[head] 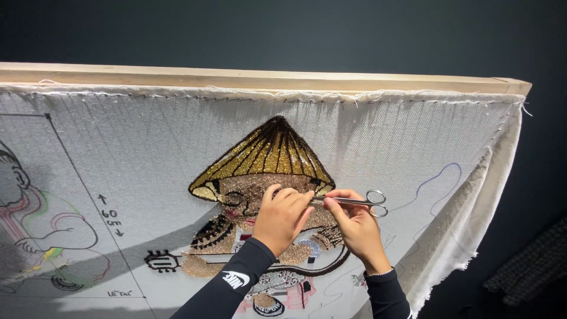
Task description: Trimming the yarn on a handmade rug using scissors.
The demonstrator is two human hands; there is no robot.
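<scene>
A white canvas point(378, 142) is stretched on a wooden frame point(254, 77). On it is a beaded picture of a figure in a gold and black conical hat point(266, 155), holding a guitar point(162, 260). My left hand point(282, 217) rests on the beaded face just under the hat brim, fingers curled and pinching at the surface. My right hand point(354, 227) holds small silver scissors point(360, 202), blades pointing left toward my left fingertips, loops out to the right. Both arms wear black sleeves.
A drawn outline of another figure point(35, 230) with coloured lines fills the canvas's left side, beside a ruled line and an arrow mark. Loose frayed cloth point(472, 236) hangs off the frame's right edge. A dark wall lies behind.
</scene>
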